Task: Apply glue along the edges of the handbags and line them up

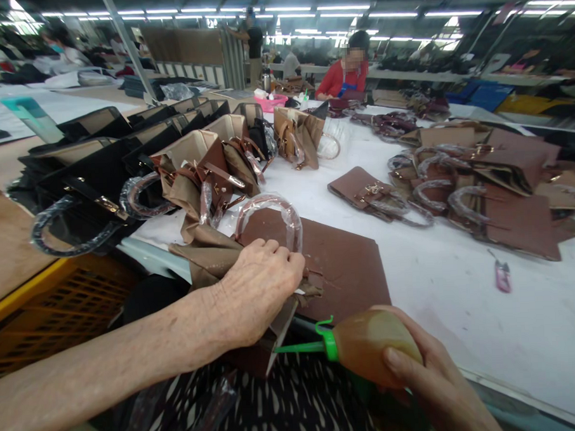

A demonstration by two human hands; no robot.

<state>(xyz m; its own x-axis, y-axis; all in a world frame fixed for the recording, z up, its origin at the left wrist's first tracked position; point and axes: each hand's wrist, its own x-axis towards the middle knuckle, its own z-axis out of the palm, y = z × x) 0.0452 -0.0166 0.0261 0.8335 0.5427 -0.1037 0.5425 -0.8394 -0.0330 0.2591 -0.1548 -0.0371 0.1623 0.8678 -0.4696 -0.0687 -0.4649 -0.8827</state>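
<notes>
A brown leather handbag (337,264) lies flat at the near edge of the white table (443,285), its plastic-wrapped handle (268,207) arching up. My left hand (257,287) presses down on the bag's near edge and pinches a folded flap. My right hand (418,375) grips a soft amber glue bottle (369,342) with a green nozzle (303,347) that points left at the flap under my left hand.
Rows of tan, brown and black handbags (204,162) stand at the left. A pile of flat brown bags (486,181) lies at the right, with one more flat bag (362,190) mid-table. Small pink snips (502,276) lie on the table. A person in red (345,73) works far back. A yellow crate (48,308) sits left.
</notes>
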